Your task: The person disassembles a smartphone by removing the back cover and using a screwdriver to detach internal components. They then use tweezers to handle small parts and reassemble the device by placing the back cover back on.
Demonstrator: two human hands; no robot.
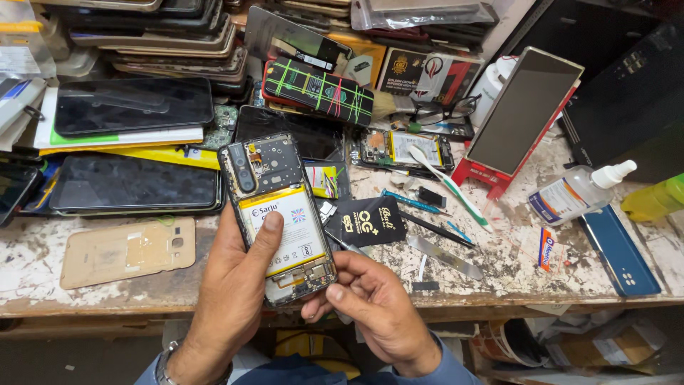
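The left hand (231,285) is wrapped around an opened phone (279,217), palm behind it and thumb laid across the battery (285,228), so the bared back faces up toward the camera and every part can be seen at once; the phone is held just above the near edge of the bench (43,271), tilted a little to the left. The right hand (374,306) pinches the phone's lower end between thumb and fingers, steadying that corner (whether it also holds a small tool I cannot tell). The phone's innards look hard and busy: a dark plate with screws around the camera strip at the top, a smooth white battery with a yellow band, and a bare board at the bottom. On the scarred, paint-flaked bench the loose parts lie flat within easy reach: a tan plastic back cover (128,251) to the left, inside up; a thin black card (369,222) just right of the phone; slim tweezers (445,257) and a toothbrush (449,187) beyond it. A second stripped phone (406,150) lies further back, a clear spray bottle (577,192) on its side to the right near a glossy blue cover (620,253), and glass-faced phones are stacked along the rear.
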